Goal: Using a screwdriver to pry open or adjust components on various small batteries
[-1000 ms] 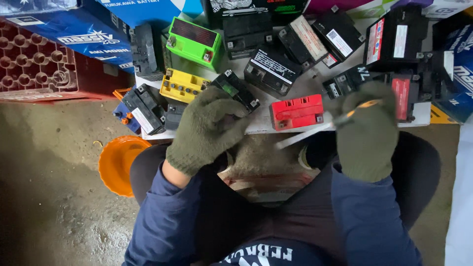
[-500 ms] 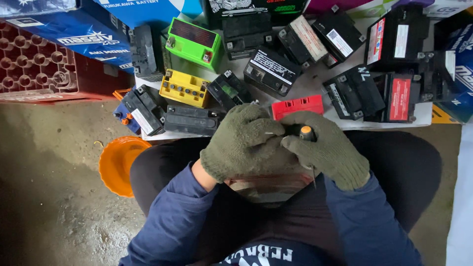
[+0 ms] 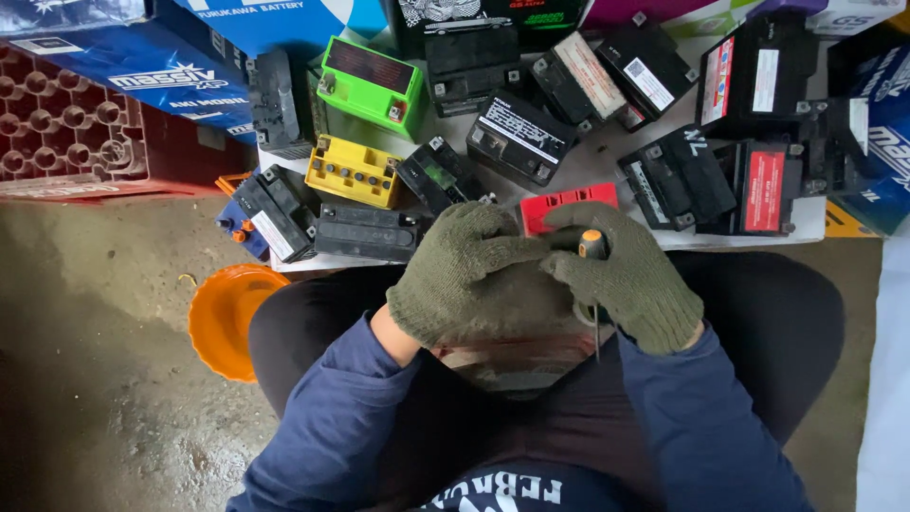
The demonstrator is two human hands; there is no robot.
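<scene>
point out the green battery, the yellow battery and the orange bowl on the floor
green box-shaped battery point(image 3: 372, 87), head view, middle of its top face
yellow box-shaped battery point(image 3: 354, 172), head view, centre of its top
round orange plastic bowl point(image 3: 220, 318), head view, inside of the bowl

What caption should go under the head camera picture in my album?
Gloved left hand and right hand grip an orange-tipped screwdriver over a battery on the lap.

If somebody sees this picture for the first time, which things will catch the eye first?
Probably the two green-gloved hands at the centre: the left hand covers something on the lap, and the right hand grips a screwdriver. Behind them lie many small batteries, with a bright green battery and a yellow battery standing out. An orange bowl sits on the floor at the left.
</scene>
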